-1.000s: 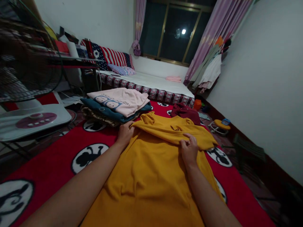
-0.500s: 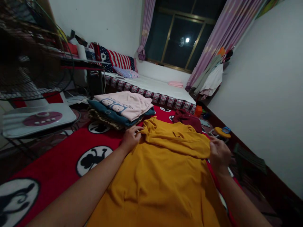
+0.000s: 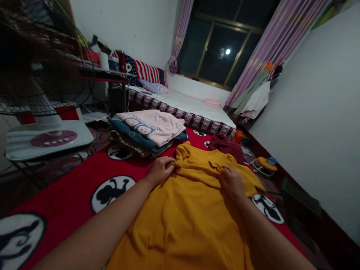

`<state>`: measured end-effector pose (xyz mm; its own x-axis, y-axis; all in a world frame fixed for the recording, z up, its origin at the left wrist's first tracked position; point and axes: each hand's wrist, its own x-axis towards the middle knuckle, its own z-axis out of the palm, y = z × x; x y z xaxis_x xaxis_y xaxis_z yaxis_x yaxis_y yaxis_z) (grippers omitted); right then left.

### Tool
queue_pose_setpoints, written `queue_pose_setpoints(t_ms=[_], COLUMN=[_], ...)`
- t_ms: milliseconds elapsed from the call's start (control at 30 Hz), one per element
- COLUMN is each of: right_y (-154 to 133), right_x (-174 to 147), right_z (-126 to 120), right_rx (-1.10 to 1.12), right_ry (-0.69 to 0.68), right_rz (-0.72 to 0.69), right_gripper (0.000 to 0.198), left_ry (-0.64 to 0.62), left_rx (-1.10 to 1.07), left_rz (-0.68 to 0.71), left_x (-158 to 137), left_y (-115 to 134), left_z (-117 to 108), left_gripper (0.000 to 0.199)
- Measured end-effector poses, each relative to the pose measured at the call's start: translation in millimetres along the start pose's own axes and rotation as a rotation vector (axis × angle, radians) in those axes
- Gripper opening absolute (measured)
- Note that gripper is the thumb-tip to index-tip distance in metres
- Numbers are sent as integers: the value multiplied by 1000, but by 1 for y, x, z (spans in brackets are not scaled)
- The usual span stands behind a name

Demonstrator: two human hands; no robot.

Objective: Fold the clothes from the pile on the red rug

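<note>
A mustard-yellow dress lies spread over the red blanket, its neck end away from me and a sleeve laid across the top. My left hand pinches the cloth at the left shoulder side. My right hand has its fingers closed on the sleeve cloth near the middle of the chest. The sleeve's end extends to the right past that hand. Just beyond the dress is a folded dark red garment. Left of it stands a stack of folded clothes with a pink shirt on top.
A fan stands close on the left, by a cluttered table. Beyond the blanket is a bed under the window. Along the right wall are a yellow-topped stool and hanging clothes.
My right hand has moved left from the dress's right edge to the middle of its chest. My left hand stays at the left shoulder side. The view has shifted slightly.
</note>
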<state>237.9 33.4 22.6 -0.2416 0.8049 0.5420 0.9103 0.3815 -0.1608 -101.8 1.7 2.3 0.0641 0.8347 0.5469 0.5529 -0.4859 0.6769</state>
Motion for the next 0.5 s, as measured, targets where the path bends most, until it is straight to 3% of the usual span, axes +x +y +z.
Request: queue_pose_setpoints(t_ms=[133, 200, 233, 267, 367, 400, 433, 500], right_y=[7, 17, 24, 30, 42, 41, 36, 17], right_x=[-9, -15, -17, -18, -11, -4, 4, 26], right_z=[-40, -59, -67, -74, -82, -80, -76, -59], right_rx=[70, 106, 101, 85, -21, -43, -42, 46], right_ry=[383, 489, 452, 333, -209, -294, -298, -162], right_rz=[186, 311, 359, 396, 488, 497, 485, 416], right_gripper=[22, 28, 28, 25, 14, 15, 18, 23], left_ry=[77, 78, 63, 42, -44, -75, -105, -157], left_rx=[32, 33, 31, 32, 46, 48, 47, 44], left_rz=[-78, -75, -57, -32, 26, 33, 35, 42], left_x=[3, 4, 3, 3, 1, 0, 0, 1], left_y=[-4, -4, -3, -2, 4, 6, 7, 9], left_z=[3, 5, 5, 5, 4, 3, 3, 2], left_gripper=[22, 22, 22, 21, 14, 13, 14, 18])
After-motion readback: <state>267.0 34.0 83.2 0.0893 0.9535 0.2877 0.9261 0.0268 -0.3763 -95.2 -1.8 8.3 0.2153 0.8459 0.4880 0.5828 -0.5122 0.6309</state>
